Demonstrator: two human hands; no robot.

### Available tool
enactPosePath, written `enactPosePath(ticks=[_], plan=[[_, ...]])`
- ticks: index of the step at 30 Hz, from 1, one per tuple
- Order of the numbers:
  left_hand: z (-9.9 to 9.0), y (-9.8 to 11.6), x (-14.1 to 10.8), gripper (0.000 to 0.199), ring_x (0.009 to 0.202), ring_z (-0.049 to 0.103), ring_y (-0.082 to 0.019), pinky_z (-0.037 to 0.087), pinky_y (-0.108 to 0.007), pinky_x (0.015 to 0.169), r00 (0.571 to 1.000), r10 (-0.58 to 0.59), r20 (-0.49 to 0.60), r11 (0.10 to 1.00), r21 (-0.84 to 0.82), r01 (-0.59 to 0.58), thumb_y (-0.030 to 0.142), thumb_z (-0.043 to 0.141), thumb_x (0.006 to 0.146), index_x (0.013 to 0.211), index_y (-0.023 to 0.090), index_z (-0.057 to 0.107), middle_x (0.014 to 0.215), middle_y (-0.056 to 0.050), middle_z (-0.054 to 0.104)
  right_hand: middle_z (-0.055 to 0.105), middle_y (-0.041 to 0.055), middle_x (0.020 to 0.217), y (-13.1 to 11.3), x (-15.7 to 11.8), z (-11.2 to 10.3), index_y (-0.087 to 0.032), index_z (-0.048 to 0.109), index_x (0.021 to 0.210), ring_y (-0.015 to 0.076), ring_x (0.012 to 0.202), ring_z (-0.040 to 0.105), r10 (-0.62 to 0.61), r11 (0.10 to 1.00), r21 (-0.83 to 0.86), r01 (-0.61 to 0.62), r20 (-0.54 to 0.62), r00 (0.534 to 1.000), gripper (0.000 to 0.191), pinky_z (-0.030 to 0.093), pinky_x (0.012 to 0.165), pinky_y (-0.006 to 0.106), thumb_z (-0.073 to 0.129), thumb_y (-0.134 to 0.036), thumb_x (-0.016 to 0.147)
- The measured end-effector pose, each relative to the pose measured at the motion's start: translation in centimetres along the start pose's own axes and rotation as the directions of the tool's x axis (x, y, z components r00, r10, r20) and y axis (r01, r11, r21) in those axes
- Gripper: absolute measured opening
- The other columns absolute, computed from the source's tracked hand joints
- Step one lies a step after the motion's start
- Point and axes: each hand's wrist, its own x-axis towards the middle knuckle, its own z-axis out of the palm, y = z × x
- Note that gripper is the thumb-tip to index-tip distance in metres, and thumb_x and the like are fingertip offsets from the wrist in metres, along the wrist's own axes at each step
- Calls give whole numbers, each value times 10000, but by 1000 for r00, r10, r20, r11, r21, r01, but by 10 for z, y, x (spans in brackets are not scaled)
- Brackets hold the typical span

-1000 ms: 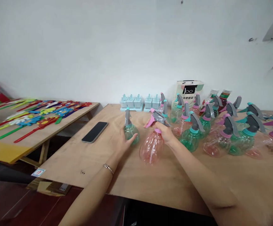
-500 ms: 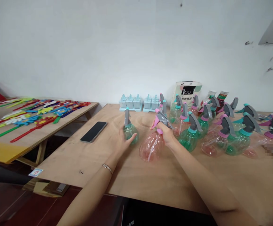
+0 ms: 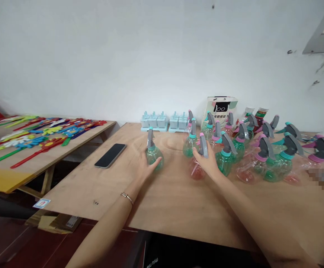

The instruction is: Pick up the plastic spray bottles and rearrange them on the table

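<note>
My left hand (image 3: 146,165) is curled round the left side of a green spray bottle (image 3: 155,156), its thumb lying across the front. That bottle stands upright on the wooden table (image 3: 162,208), its teal nozzle on top. In my right hand (image 3: 208,158) is a pink spray bottle (image 3: 197,171), gripped around its neck and grey trigger head; the hand covers part of it. Just behind it stands another green spray bottle (image 3: 190,143). To its right, a green spray bottle with a teal collar (image 3: 224,163) is close to my right wrist.
Several more pink and green spray bottles (image 3: 280,165) crowd the right side. Pale blue ice-pop moulds (image 3: 154,122) and a paper bag (image 3: 220,106) stand by the wall. A phone (image 3: 111,155) lies at left. Another table (image 3: 13,175) holds colourful flower-shaped hand clappers.
My right hand has moved the pink spray bottle rightward, toward the other bottles, and brought it more upright. My left hand stays at the green spray bottle.
</note>
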Motion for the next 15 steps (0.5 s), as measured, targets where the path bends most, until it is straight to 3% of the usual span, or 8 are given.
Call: enactPosePath(ticks=[5,8,12,15], plan=[[-13,25,21,709,1310,510,-315,386,-497,1118,997,82,-16,993,-87,-83,471,784,717,1322,250,488,1372,-124,538,691,87,1069,11,0,1,-208,534,1187,254,908,650,107,992,60,-107,5,994,495,519,867,458,646,-381,737],[-19,44,43,698,1184,575,-271,461,-419,1015,988,121,92,977,-185,-103,434,806,697,1310,264,520,1337,-97,576,662,119,1209,17,-9,5,-204,475,1293,248,966,659,99,988,122,-98,-3,995,619,520,896,436,662,-387,733],[-14,58,62,603,907,603,-201,493,-346,825,967,143,211,968,-234,-92,406,818,679,1213,242,593,1154,-72,654,674,121,1188,27,-28,8,-200,490,1269,269,1051,661,137,971,194,-140,30,990,625,502,976,458,702,-440,732],[-6,59,61,546,943,607,-208,485,-349,853,971,137,198,965,-247,-86,399,818,675,1157,226,626,1127,-70,666,676,117,1193,36,-44,7,-217,515,1205,290,1103,656,167,961,213,-175,56,984,620,492,1017,488,763,-458,691]])
